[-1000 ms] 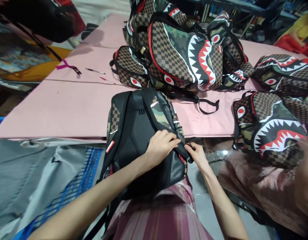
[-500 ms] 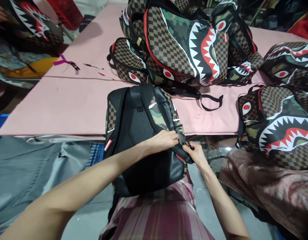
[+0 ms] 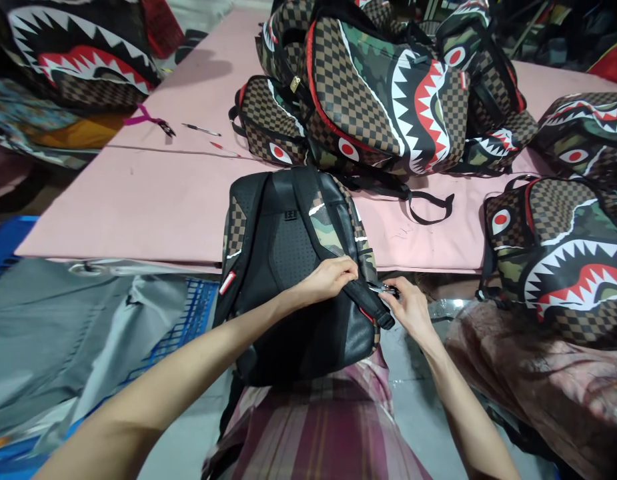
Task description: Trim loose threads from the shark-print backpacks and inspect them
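Note:
A backpack leans against the table edge over my lap, its black padded back and straps facing me. My left hand is closed on its right shoulder strap, about midway down the bag. Whether a thread is also pinched there I cannot make out. Just to the right, my right hand grips small thread snips with a dark handle. Their metal tip points left, close to the strap and the bag's side.
A pile of shark-mouth backpacks stands on the pink table. Another backpack rests at the right edge. A pen and pliers-like tool with magenta ribbon lie left. A person holds a backpack at far left.
My right hand has shifted slightly right, away from the strap, and the snips' metal tip now shows. The view has swung a little left. The backpack at far left has turned its front into view.

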A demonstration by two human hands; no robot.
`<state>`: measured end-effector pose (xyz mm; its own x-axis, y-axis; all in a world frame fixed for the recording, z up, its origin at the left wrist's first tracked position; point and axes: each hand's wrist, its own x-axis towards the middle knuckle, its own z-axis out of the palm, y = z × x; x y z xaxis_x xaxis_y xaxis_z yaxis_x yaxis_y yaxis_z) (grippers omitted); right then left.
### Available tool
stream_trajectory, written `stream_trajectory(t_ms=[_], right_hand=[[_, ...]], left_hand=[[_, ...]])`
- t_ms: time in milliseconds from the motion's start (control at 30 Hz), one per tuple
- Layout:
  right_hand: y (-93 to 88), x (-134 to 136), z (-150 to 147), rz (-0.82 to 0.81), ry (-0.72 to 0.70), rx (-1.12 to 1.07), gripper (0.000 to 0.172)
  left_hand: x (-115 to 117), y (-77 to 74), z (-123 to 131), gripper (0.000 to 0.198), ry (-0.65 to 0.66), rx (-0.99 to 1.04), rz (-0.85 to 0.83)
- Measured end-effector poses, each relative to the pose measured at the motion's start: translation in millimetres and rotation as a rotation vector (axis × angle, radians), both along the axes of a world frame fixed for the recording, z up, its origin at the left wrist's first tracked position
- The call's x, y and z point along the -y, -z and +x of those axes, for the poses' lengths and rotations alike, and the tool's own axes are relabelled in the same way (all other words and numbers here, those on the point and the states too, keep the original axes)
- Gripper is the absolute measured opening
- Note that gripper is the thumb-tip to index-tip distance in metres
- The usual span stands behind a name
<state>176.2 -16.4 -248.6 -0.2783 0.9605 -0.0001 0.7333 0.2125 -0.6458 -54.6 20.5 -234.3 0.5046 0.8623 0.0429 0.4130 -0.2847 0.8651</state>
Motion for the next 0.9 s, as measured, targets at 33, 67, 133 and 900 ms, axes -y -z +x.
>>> stream_trajectory(t_ms=[33,67,133,900], right_hand=[[-0.1,-2.9,-0.4,0.046,-0.024,-0.001,0.021],[0.0,-5.9,-1.4,0.086,-0.044,-0.002,0.020],[-0.3,-12.1,-5.0,0.139,-0.086,0.002,0.019],[4.2,-17.3,28.6,-0.071,0.366,-0.434,0.043]], left_hand=[[1.1,0.6,-0.4,0.015,-0.019,0.025,0.002],[2.3,1.2,-0.5,0.015,-0.043,0.048,0.001],[4.9,2.3,-0.5,0.014,-0.088,0.087,-0.006],[52.5,-25.3,-13.4,0.022,-0.044,0.163,-0.607]])
